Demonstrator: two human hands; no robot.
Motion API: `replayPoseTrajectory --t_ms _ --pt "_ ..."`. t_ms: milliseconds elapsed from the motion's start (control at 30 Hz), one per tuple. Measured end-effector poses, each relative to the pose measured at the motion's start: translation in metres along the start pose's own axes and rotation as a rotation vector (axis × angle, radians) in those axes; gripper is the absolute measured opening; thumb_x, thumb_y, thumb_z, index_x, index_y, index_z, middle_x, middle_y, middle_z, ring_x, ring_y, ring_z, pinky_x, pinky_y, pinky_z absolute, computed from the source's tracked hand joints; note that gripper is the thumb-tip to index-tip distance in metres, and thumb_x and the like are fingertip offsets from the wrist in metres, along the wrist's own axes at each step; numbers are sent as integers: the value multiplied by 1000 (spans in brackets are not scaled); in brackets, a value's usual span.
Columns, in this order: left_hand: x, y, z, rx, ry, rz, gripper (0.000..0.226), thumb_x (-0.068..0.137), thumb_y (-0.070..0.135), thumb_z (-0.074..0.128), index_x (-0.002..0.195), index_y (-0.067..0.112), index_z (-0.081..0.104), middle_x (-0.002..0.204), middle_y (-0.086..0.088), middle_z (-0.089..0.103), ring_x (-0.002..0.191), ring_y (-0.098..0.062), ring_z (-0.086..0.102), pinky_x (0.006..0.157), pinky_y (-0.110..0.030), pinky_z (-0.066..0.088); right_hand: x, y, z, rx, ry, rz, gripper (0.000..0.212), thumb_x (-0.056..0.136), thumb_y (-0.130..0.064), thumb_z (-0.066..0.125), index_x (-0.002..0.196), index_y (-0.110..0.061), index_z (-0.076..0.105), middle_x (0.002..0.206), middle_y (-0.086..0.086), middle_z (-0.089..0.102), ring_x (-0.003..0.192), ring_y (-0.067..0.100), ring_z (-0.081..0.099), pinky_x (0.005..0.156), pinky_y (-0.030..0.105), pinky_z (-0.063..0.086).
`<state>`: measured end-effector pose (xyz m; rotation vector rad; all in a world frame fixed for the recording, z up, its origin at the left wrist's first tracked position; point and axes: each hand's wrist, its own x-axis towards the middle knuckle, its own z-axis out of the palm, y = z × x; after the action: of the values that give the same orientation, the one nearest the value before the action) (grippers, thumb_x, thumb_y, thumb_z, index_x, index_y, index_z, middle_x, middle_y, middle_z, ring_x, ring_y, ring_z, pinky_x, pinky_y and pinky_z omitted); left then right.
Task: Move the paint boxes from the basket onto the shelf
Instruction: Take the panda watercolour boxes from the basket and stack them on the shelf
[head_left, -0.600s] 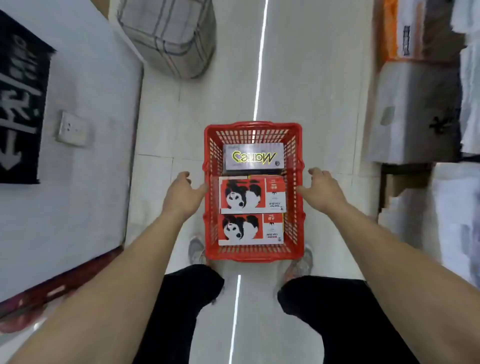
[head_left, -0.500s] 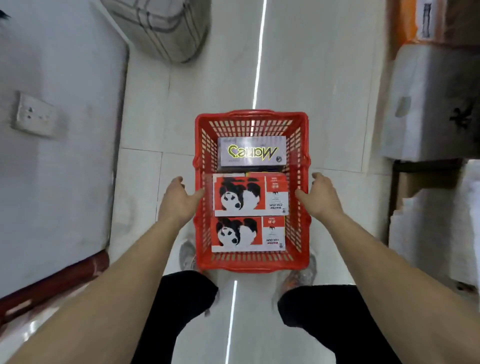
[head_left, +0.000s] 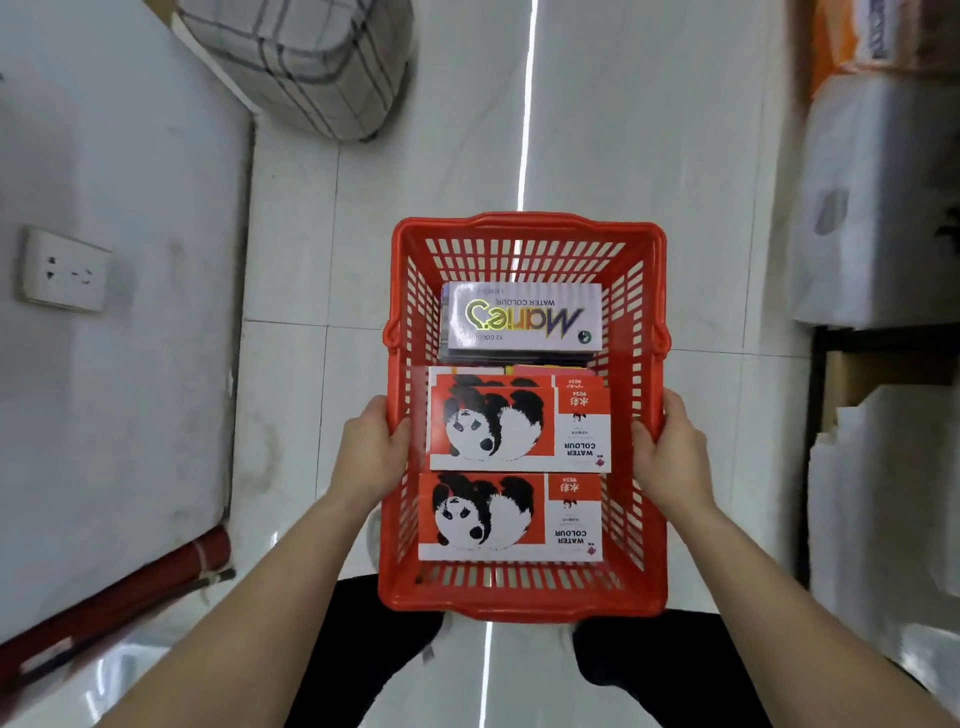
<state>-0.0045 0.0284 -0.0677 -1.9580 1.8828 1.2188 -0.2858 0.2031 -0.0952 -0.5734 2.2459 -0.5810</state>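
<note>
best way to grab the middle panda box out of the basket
From above, by its two short ends. The middle panda box lies flat on top of its stack, hemmed by the near panda box and the Marie's box; only its ends, facing the red basket side walls, show gaps. Both hands are on the rim, so one must let go first.

A white tiled floor (head_left: 623, 130) shows a bright reflected strip. On the left, a white wall (head_left: 119, 415) carries a socket (head_left: 63, 271). A checked bag (head_left: 301, 62) sits at the floor's far edge. White wrapped bundles (head_left: 878, 208) line the right edge.
</note>
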Motion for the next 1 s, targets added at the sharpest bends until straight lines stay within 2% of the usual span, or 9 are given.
replayPoseTrajectory --t_ms 300,433,500,533,600,667,767,867,1000 --pt "-169 193 -199 -6 -9 74 24 102 21 58 121 8 64 107 -6 72 90 -24 68 79 -32 52 -118 -164 -247 65 30 -6 34 101 -13 64 135 -14 63 99 -7 72 88 18 71 84 36 57" --pt "-205 276 -276 10 67 163 14 98 19 62 108 10 67 89 1 66 76 -21 62 66 -29 43 -131 -244 -341 85 71 -69 32 99 -9 64 131 -16 67 105 3 78 87 24 72 81 35 54" --pt "-205 316 -308 12 106 201 4 95 18 64 93 16 63 76 5 63 67 -18 58 55 -25 38 -123 -286 -376 96 100 -99 31 98 -6 65 129 -11 68 107 10 79 91 28 73 85 39 57" --pt "-201 335 -323 6 125 215 10 95 18 65 86 20 59 70 9 61 62 -14 57 52 -18 35 -116 -307 -391 94 114 -112 32 98 -5 65 129 -10 68 108 11 80 90 27 73 86 38 57" --pt "-185 374 -354 -5 164 267 14 93 18 66 85 24 57 70 13 59 60 -2 53 50 -10 35 -93 -350 -416 73 145 -135 33 97 -6 66 129 -11 69 108 10 80 90 26 73 84 33 55" --pt "-164 410 -385 -50 158 312 10 94 18 65 90 27 61 76 10 64 62 0 56 52 -7 35 -64 -391 -437 61 154 -142 31 96 -9 66 127 -12 70 106 12 81 91 32 75 85 39 58" --pt "-123 468 -434 -131 148 373 11 97 17 63 94 27 63 82 7 69 68 -8 64 57 -18 43 -18 -463 -467 61 187 -158 23 97 -9 65 118 -12 71 97 12 79 88 38 75 81 50 61" --pt "-82 526 -485 -189 166 388 8 97 14 63 97 22 65 85 3 71 69 -10 66 56 -17 46 27 -537 -497 57 231 -194 23 98 -8 65 119 -10 71 96 10 78 87 34 74 78 37 55" --pt "-15 603 -547 -237 199 399 4 99 21 63 102 23 63 88 10 68 76 -5 67 59 -16 47 99 -629 -532 95 251 -231 27 100 -10 64 127 -12 69 98 2 76 76 12 67 71 25 47"
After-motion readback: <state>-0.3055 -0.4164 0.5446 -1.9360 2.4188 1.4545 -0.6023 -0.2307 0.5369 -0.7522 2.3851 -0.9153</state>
